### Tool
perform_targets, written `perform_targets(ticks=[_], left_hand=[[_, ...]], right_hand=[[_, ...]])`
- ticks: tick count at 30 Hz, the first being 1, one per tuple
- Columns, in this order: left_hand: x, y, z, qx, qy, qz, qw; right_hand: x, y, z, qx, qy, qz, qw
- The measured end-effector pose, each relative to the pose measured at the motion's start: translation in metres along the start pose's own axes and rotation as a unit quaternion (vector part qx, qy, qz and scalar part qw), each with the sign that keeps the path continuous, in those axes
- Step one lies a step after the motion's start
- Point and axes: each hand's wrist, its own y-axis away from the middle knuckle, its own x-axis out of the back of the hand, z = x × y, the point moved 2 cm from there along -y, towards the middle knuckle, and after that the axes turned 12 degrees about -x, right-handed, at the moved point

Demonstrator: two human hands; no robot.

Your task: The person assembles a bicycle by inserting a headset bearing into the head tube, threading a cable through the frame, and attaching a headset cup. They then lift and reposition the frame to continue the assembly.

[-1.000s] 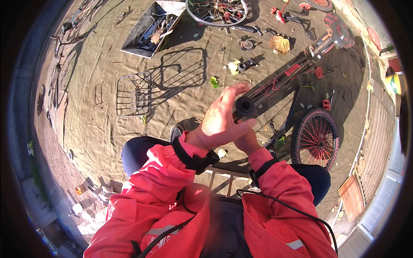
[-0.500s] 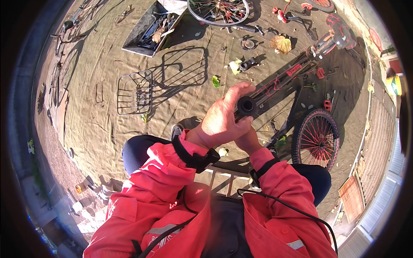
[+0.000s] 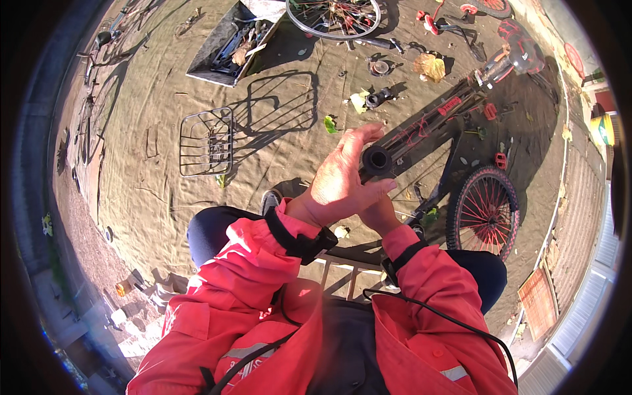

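Observation:
I sit with both arms in red sleeves raised in front of me. My left hand (image 3: 342,178) wraps its fingers around the open end of a black tube (image 3: 378,159) of a bicycle frame (image 3: 434,122) that stretches away to the upper right. My right hand (image 3: 378,212) sits just beneath the left one, mostly hidden, gripping the same frame end from below. The frame carries red cables and a red-rimmed wheel (image 3: 484,210) at its lower right.
A wire basket (image 3: 205,141) lies on the dirt to the left. A tray of tools (image 3: 230,46) is at the top, beside a loose spoked wheel (image 3: 332,16). Small parts and leaves (image 3: 429,64) are scattered near the frame. A metal stool frame (image 3: 342,270) is under me.
Both hands stay on the tube end; the left hand's fingers have shifted slightly around it. The frame has barely moved.

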Motion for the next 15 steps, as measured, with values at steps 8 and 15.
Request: perform_targets(ticks=[8, 15], left_hand=[[0.005, -0.001, -0.003, 0.044, 0.052, -0.034, 0.997], [0.003, 0.0, -0.003, 0.028, 0.002, -0.032, 0.999]], right_hand=[[0.003, 0.005, -0.005, -0.033, -0.017, 0.026, 0.999], [0.006, 0.004, -0.015, -0.028, -0.006, 0.024, 0.999]])
